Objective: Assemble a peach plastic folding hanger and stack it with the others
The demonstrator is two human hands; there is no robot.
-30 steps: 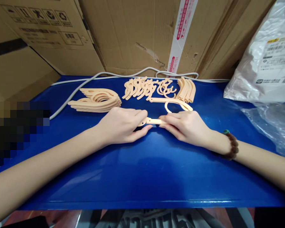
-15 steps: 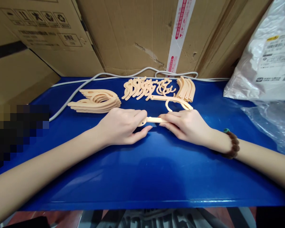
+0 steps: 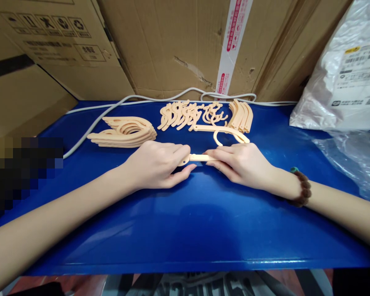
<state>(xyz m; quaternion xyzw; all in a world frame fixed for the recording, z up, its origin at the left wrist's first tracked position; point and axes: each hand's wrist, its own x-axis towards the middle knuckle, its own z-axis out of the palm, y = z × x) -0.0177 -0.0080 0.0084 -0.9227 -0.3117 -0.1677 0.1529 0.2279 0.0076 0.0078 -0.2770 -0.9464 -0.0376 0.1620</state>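
Observation:
Between my two hands runs a beige plastic hanger arm (image 3: 199, 158) with a small hole near its left end. My left hand (image 3: 160, 164) is closed around that end, its thumb below and the fingers on top. Pinched at the other end, the arm passes into my right hand (image 3: 239, 164), whose fingers hide the rest of it. Just behind my right hand lies another hanger arm (image 3: 217, 129), with a curved hook piece (image 3: 216, 137) beside it. A stack of folded hangers (image 3: 123, 133) rests behind my left hand.
At the back of the blue table (image 3: 172, 234) are several loose hooks (image 3: 179, 115) and a row of curved arms (image 3: 241, 116). A grey cable (image 3: 111, 105) runs behind them. Cardboard boxes (image 3: 172, 45) stand at the back; a plastic bag (image 3: 342, 90) is at the right.
The hands keep the same hold on the hanger arm. The right fingers have shifted very slightly; otherwise hardly anything differs.

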